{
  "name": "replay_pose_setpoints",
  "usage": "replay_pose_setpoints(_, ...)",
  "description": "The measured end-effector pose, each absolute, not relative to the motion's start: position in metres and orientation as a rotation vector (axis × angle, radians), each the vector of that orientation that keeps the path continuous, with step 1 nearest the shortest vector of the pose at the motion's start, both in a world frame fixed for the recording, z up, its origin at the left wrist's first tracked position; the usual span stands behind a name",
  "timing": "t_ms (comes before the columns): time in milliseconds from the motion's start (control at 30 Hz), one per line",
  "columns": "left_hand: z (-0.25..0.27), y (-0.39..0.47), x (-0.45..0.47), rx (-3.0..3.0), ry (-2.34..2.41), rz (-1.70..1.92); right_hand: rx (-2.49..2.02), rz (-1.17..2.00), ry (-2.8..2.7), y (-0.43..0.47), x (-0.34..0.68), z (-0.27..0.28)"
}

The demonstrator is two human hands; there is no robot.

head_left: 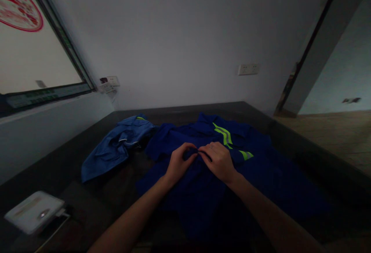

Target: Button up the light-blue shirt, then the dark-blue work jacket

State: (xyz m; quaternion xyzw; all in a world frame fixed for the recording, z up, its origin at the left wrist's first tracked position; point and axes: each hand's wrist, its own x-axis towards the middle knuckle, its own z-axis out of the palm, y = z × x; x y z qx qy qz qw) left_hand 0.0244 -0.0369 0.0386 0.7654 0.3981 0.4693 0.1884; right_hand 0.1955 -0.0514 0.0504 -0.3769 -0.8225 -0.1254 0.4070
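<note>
A dark blue garment point(203, 197) with yellow-green and grey reflective strips is spread over the dark table in front of me. My left hand point(180, 161) pinches a bit of its cloth between thumb and fingers. Close against it, my right hand point(218, 160) pinches the same spot, with a ring on one finger. The fingertips of both hands almost meet. What exactly lies between them, plain cloth or a fastener, is too dark and small to tell.
A lighter blue garment point(116, 150) lies crumpled at the left of the table point(176, 110). Near the front left sits a white box-like device point(36, 211) with a cable. Behind the table rises a wall with a socket point(248, 69); a window point(37, 40) is at the left.
</note>
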Motion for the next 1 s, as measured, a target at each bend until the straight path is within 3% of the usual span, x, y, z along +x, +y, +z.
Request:
replay_pose_setpoints(600, 0.032, -0.034, 0.022, 2.145, 1.127, 1.326, -0.846, -0.109, -2.144, -0.051, 0.194, 0.048)
replay_pose_setpoints(800, 0.041, -0.036, 0.021, 2.107, 1.174, 1.310, -0.962, 0.131, -1.827, -0.046, 0.203, 0.055)
replay_pose_setpoints(1000, 0.052, -0.031, 0.011, 2.156, 1.254, 1.546, -1.079, 0.252, -1.443, -0.028, 0.230, 0.063)
